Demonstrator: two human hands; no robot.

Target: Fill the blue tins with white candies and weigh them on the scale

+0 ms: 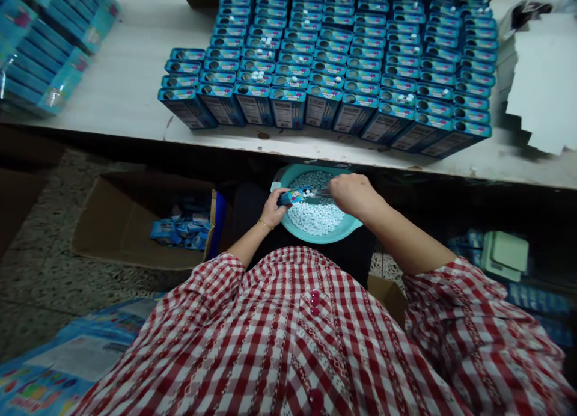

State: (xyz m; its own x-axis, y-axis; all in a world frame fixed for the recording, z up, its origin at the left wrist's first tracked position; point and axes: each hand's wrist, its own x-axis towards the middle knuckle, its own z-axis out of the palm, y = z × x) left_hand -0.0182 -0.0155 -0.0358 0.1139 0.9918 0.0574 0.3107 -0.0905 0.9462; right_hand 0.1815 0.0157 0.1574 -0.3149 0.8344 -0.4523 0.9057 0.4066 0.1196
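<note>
My left hand (273, 208) is closed round a small blue candy box (294, 195), held sideways over a teal bowl (345, 231) of small white tablets (315, 214) on my lap. My right hand (354, 193) is curled, fingers together, right at the box's open end, touching the tablets there; what it pinches is too small to name. Many upright blue boxes (333, 61) stand in rows on the white table (130, 79) beyond the bowl, several with white tablets on top.
An open cardboard carton (135, 217) with blue packets sits on the floor at left. Wrapped blue packs (49, 43) lie on the table's far left. White flat cardboard pieces (541, 85) lie at right. A pale green device (505, 253) rests lower right.
</note>
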